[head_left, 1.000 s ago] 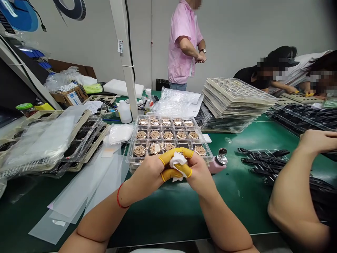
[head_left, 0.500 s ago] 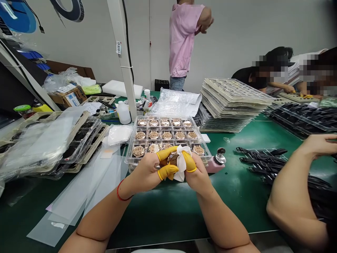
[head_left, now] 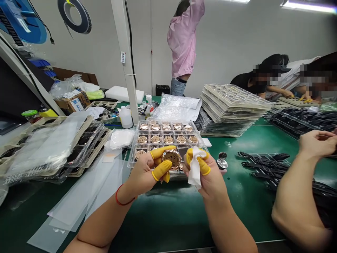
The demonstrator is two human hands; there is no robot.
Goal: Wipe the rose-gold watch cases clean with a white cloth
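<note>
My left hand (head_left: pixel 150 167), in yellow finger cots, pinches a rose-gold watch case (head_left: pixel 171 159) with its marked back facing me. To its right, my right hand (head_left: pixel 207 172), also in yellow finger cots, grips a crumpled white wipe (head_left: pixel 195 168), apart from the case. Behind both hands lies a clear plastic tray (head_left: pixel 133 154) with rows of similar watch cases (head_left: pixel 169 140) in its compartments. My hands cover part of its front row. A pump bottle with a metal cap (head_left: pixel 222 160) stands beside my right hand.
On the left are stacked trays (head_left: pixel 86 151) and translucent plastic sheets (head_left: pixel 76 211). A pad of white wipes (head_left: pixel 121 138) lies beside the tray. Tall tray stacks (head_left: pixel 229 112) stand behind right. Black watch straps (head_left: pixel 263 163) lie near a co-worker's arm (head_left: pixel 295 189). A metal post (head_left: pixel 129 80) rises behind.
My hands have moved apart: the right one drew the wipe off the watch case to the right. The case back now faces me. The person in pink has raised their arms.
</note>
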